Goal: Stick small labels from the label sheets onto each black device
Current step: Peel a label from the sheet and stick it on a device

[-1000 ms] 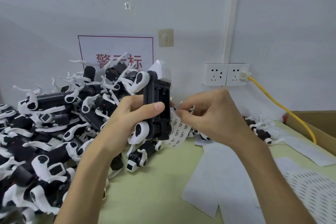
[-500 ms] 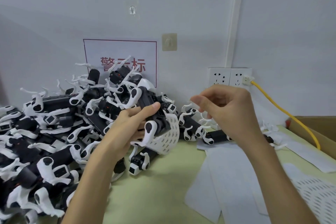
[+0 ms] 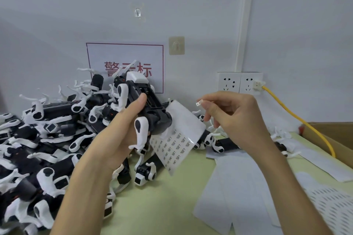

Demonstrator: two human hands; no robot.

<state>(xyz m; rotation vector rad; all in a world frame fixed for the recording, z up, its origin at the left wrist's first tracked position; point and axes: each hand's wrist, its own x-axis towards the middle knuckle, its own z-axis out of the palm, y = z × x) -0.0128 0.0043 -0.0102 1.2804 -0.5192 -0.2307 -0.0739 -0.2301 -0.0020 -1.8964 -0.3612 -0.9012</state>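
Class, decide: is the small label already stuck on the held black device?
No, the right hand pinches the small label in the air, apart from the black device that the left hand grips.

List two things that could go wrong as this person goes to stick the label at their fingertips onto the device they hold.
1. The small label is pinched by the right hand, clear of the black device; it might curl or stick to skin.
2. The label sheet dangles under the device in the left hand; it could slip or crease.
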